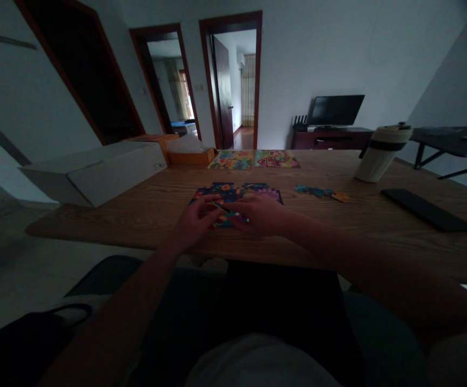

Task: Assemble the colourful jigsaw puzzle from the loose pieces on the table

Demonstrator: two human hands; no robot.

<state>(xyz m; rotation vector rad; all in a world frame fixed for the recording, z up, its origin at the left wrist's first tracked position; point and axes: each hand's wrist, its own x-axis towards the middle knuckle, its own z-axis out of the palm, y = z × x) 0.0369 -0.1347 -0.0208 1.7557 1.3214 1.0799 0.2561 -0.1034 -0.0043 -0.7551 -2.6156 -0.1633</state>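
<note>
A partly assembled jigsaw puzzle [208,192], dark blue with colourful pictures, lies on the wooden table in front of me. Over its near part, my left hand [196,219] pinches the edge of a small puzzle piece [220,207], thumb and fingers closed. From the other side, my right hand [260,214] has its fingers bent to the same piece; its fingertips are partly hidden and dim. Several loose puzzle pieces [316,191], blue-green and orange, lie to the right of the puzzle.
Two colourful picture sheets [233,159] lie behind the puzzle. At the left stand a long white box [112,171] and an orange tissue box [193,157]. A cream tumbler [382,156] and a flat black object [426,209] are at the right of the table [136,217].
</note>
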